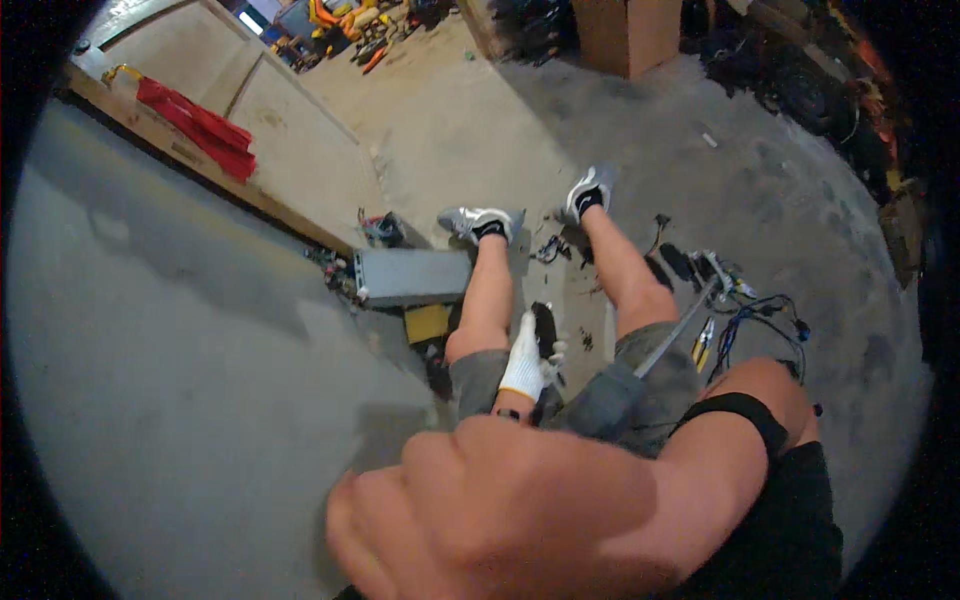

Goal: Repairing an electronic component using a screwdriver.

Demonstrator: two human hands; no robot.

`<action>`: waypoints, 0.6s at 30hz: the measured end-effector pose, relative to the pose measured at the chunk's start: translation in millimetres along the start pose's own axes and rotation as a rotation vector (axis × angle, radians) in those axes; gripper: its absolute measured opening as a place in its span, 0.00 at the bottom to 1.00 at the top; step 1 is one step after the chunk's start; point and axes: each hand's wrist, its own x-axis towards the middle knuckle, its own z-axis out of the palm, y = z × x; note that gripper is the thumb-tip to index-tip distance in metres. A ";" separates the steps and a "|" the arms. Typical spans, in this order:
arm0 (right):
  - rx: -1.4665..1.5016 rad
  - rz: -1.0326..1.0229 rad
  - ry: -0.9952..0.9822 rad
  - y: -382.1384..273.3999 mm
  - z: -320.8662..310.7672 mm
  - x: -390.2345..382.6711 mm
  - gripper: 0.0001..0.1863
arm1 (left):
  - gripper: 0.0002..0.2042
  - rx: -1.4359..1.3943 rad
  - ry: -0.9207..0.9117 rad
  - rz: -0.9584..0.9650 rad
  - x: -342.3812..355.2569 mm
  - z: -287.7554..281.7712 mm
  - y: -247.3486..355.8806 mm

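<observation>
My left hand (525, 362), in a white knit glove, is closed around a small black object (545, 328) above the floor between my legs. The kind of object does not show. My bare right hand (470, 500) is large and very close to the camera, its fingers curled; whatever they hold, if anything, is hidden. Its forearm crosses in from the right, with a black band (735, 408) near the elbow. Past my right thigh lie pliers with yellow handles (703, 350) and a tangle of black cables (760, 325). A long metal bar (680, 330) slants over that thigh.
Left of my legs stands a grey metal box (412, 277), with a yellow piece (427, 322) below it. A red cloth (200, 128) hangs at the door frame. A cardboard box (628, 35) stands far off; small black scraps (587, 340) dot the concrete floor.
</observation>
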 end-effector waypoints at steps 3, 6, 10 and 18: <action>0.010 -0.099 -0.092 -8.6 13.4 2.2 0.12 | 0.27 -0.008 0.019 0.017 0.0 -6.0 -2.2; 0.072 -0.079 -0.177 -10.2 13.7 6.7 0.12 | 0.27 -0.021 0.016 0.025 5.2 -3.1 -4.6; 0.155 -0.070 -0.240 3.2 24.0 -0.6 0.12 | 0.27 -0.041 0.033 0.032 6.5 -6.0 -7.1; 0.148 -0.047 -0.265 34.7 34.6 -11.5 0.11 | 0.27 -0.051 0.053 0.041 5.1 -9.2 -11.8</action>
